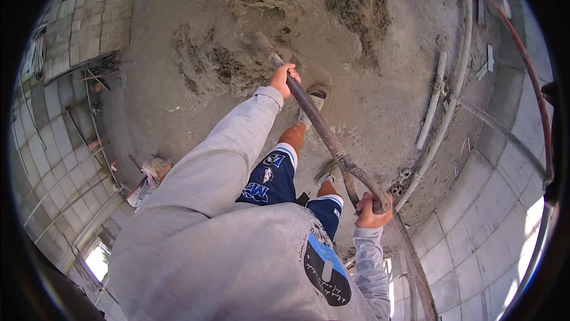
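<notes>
A long brown-handled shovel [317, 120] runs slantwise across the view, from the wet grey mortar at the top down to my right side. My left hand [284, 79] is wrapped round its shaft near the mortar-coated lower end. Farther back, my right hand [372, 213] grips the handle close to its butt end, thumb on top. The blade is hidden in the wet mortar [196, 42], so its shape does not show. Around that end the mix is lumpy and churned, with a small wet hollow beyond it. My feet, in mud-smeared shoes, stand on the smeared ground beneath the shaft.
Pale pipes [432, 101] and a thick hose [465, 36] lie along the right. Block walls [469, 202] rise at both sides. Stacked blocks [98, 21] stand far left, with a crumpled sack [155, 169] nearer. Thin rods lean at the left; a dark pole slants behind my right hand.
</notes>
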A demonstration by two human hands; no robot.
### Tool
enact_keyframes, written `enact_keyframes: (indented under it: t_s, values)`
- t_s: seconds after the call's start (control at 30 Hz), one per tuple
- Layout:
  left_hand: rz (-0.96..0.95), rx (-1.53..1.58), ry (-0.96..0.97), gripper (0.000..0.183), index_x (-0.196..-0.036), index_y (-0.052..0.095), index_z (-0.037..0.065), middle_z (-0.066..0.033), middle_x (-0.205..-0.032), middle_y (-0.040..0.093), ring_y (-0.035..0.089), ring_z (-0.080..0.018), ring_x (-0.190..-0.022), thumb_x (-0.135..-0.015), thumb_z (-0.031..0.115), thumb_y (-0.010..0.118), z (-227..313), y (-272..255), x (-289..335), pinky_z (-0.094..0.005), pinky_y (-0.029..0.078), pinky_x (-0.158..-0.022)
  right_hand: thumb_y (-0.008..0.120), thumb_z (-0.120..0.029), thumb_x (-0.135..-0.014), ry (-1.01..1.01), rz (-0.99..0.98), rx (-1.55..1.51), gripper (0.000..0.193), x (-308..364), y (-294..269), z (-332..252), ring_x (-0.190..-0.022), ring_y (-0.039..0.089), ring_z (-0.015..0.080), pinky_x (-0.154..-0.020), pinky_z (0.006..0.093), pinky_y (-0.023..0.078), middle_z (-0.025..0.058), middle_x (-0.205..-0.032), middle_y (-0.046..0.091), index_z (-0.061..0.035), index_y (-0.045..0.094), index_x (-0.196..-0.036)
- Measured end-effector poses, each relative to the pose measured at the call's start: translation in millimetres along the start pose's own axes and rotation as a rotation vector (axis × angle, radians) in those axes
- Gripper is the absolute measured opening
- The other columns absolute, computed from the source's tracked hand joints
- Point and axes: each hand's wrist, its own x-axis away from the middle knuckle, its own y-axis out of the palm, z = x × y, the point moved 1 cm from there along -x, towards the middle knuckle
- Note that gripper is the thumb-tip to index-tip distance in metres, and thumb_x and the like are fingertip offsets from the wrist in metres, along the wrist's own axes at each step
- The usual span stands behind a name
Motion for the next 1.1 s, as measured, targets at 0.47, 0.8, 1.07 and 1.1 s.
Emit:
enact_keyframes:
  t_s: [0.47, 0.8, 1.07, 1.1]
  values:
    - [0.011, -0.411, 0.229, 0.025, -0.093, 0.059, 0.003, -0.0067, -0.085, 0.064, 0.064, -0.0203, -0.083, -0.091, 0.028, 0.055, 16, -93, 194, -0.0351, 0.052, -0.071, 0.06, -0.015, -0.069, -1.426, -1.371, 1.243, 0.018, 47, 237, -27, -0.061, 0.066, 0.0298, -0.053, 0.0412, 0.051, 0.0102, -0.06, 0.062, -0.0105, 0.061, -0.087]
    - [0.024, -0.31, 0.379, 0.033, -0.112, 0.052, 0.001, -0.0116, -0.092, 0.063, 0.066, -0.0229, -0.085, -0.096, 0.029, 0.051, -184, -211, 448, -0.0343, 0.053, -0.078, 0.065, -0.018, -0.068, -1.595, -1.246, 1.479, 0.039, 142, 259, -121, -0.093, 0.065, 0.0302, -0.079, 0.0421, 0.053, 0.0127, -0.098, 0.068, -0.013, 0.065, -0.107]
    - [0.351, -0.063, 0.419, 0.027, -0.105, 0.057, 0.0, -0.013, -0.089, 0.065, 0.067, -0.0212, -0.076, -0.09, 0.022, 0.059, -339, -372, 594, -0.0301, 0.055, -0.067, 0.06, -0.014, -0.067, -1.48, -1.359, 1.637, 0.038, 275, 114, -56, -0.087, 0.065, 0.0362, -0.08, 0.0456, 0.052, 0.0149, -0.089, 0.068, -0.018, 0.065, -0.104]
    - [0.347, -0.116, 0.491, 0.025, -0.105, 0.058, 0.0, -0.0127, -0.09, 0.065, 0.066, -0.02, -0.079, -0.09, 0.02, 0.059, -335, -378, 601, -0.0293, 0.054, -0.069, 0.06, -0.015, -0.066, -1.471, -1.333, 1.635, 0.038, 279, 117, -66, -0.086, 0.065, 0.0366, -0.08, 0.046, 0.052, 0.015, -0.088, 0.068, -0.0183, 0.065, -0.104]
